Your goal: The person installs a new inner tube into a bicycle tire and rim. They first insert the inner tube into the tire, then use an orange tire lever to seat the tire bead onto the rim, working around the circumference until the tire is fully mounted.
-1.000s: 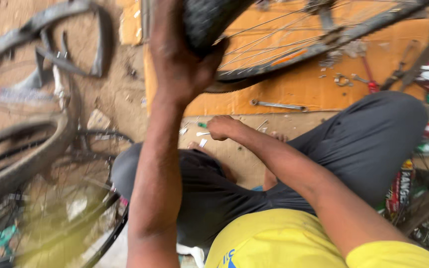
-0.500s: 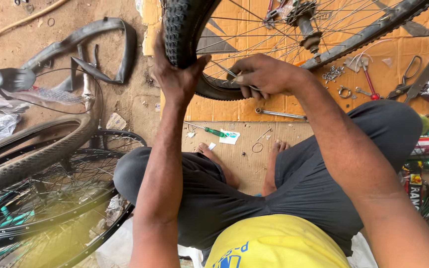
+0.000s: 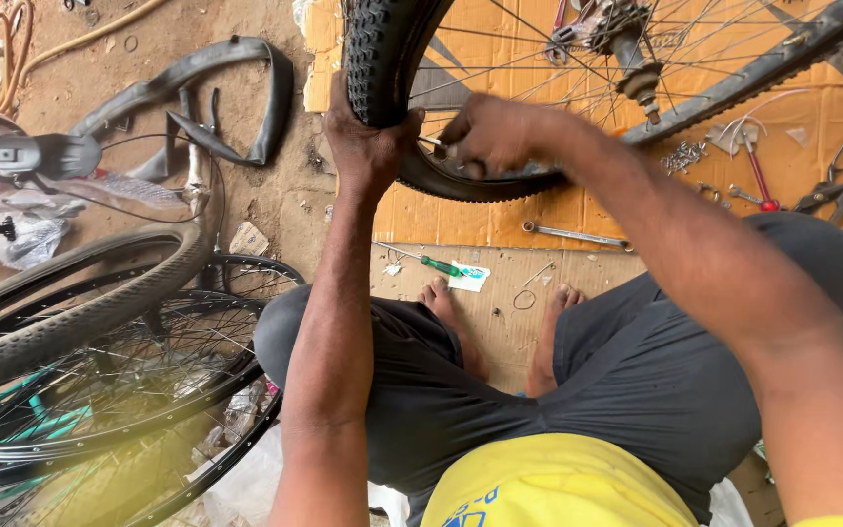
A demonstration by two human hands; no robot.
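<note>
A bicycle wheel with a knobby black tyre [image 3: 382, 59], thin spokes and a sprocket hub [image 3: 626, 44] stands upright in front of me over orange cardboard [image 3: 734, 205]. My left hand [image 3: 363, 146] grips the tyre's lower left curve. My right hand [image 3: 490, 132] is closed around a small metal tool at the rim just inside the tyre, close beside my left hand. I sit cross-legged, bare feet [image 3: 441, 303] on the cardboard.
A green-handled screwdriver [image 3: 431, 263] and a spanner [image 3: 573, 234] lie on the cardboard. Red-handled pliers [image 3: 758, 176], screws and scissors lie at right. A loose inner tube [image 3: 197, 88] lies on the dirt. Spare wheels and tyres [image 3: 90, 371] are stacked at left.
The view has tilted down and closer. My right hand rose from near my lap to the rim beside my left hand, which kept hold of the tyre.
</note>
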